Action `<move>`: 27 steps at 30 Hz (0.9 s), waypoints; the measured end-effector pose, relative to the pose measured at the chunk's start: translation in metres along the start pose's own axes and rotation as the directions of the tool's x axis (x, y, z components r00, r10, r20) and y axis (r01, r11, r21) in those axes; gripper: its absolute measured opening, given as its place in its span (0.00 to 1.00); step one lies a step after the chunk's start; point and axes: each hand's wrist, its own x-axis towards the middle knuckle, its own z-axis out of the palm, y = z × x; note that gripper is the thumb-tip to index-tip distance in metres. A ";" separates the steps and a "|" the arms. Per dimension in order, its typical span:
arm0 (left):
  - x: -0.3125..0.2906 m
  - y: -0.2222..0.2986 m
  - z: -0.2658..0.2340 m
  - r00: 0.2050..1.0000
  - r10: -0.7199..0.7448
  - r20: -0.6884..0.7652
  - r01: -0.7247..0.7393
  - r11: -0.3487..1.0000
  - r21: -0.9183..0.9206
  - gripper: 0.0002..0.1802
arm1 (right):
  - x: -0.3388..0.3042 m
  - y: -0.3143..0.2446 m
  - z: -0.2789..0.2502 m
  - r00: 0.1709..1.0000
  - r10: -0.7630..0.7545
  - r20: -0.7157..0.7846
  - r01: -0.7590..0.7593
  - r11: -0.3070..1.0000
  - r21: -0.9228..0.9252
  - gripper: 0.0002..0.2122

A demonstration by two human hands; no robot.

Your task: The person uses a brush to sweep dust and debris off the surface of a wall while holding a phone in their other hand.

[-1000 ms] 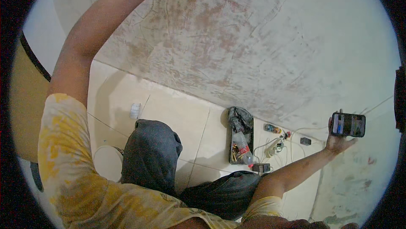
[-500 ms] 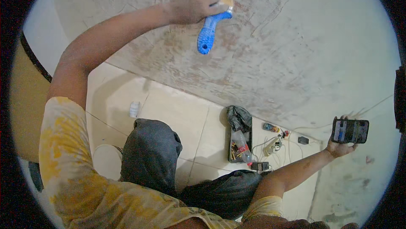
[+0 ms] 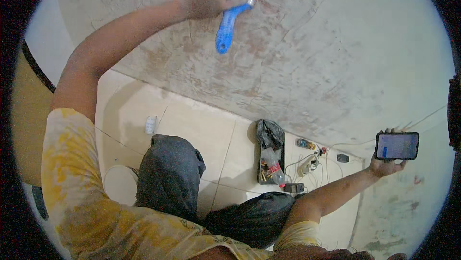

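Note:
My left hand (image 3: 210,0) is raised against the stained wall (image 3: 307,53), its fingers closed round a wide paintbrush (image 3: 228,25). The blue handle hangs down below the hand, and the pale bristles fan out at the wall above it; motion smears the hand a little. Off to the right, my right hand (image 3: 386,166) grips a smartphone (image 3: 397,146) in a dark case, held sideways with its lit screen toward me. Some of its fingers show above the phone's upper edge; the rest are behind it.
On the tiled floor (image 3: 192,116) along the wall stands a dark tray (image 3: 262,164) with a black plastic bag (image 3: 270,133) and a clear bottle (image 3: 273,164). Cables and a black adapter (image 3: 294,188) lie beside it. A white cup (image 3: 150,124) and a round pale bucket (image 3: 120,183) are at left.
My left hand has moved slightly up and left along the wall with the paintbrush, whose bristles now show more. The smartphone has turned a little, and its screen looks different.

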 end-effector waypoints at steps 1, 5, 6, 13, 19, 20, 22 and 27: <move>-0.010 0.009 0.003 0.986 0.034 0.162 -0.028 0.999 -0.033 0.17 | 0.003 -0.001 -0.003 1.000 0.002 0.030 -0.002 1.000 0.017 0.36; -0.001 0.014 -0.005 0.987 0.015 0.161 0.010 0.988 -0.155 0.20 | 0.026 -0.005 -0.046 0.724 0.064 0.686 -0.315 0.917 0.246 0.35; 0.015 0.007 -0.019 0.987 0.017 0.160 0.009 0.987 -0.158 0.20 | 0.026 -0.006 -0.048 0.729 0.065 0.681 -0.302 0.924 0.235 0.35; 0.069 -0.045 -0.044 0.963 -0.233 -0.133 0.200 0.954 -0.221 0.16 | 0.002 -0.002 -0.003 0.999 0.013 -0.038 -0.013 1.000 0.012 0.34; 0.036 -0.014 -0.012 1.000 -0.029 -0.011 0.028 0.993 -0.112 0.14 | 0.024 -0.005 -0.035 0.784 0.102 0.612 -0.286 0.935 0.210 0.33; 0.029 -0.009 -0.003 0.999 -0.017 0.043 0.021 0.996 -0.092 0.16 | 0.025 -0.006 -0.035 0.784 0.103 0.613 -0.287 0.935 0.210 0.33; 0.012 0.007 0.007 0.994 -0.002 0.106 0.009 0.997 -0.071 0.18 | 0.010 -0.005 -0.010 0.998 0.016 0.057 -0.015 1.000 -0.021 0.33; 0.009 0.019 -0.009 0.979 0.111 0.171 -0.088 0.987 -0.136 0.17 | 0.008 -0.006 -0.007 0.999 0.023 0.047 -0.022 0.999 -0.034 0.33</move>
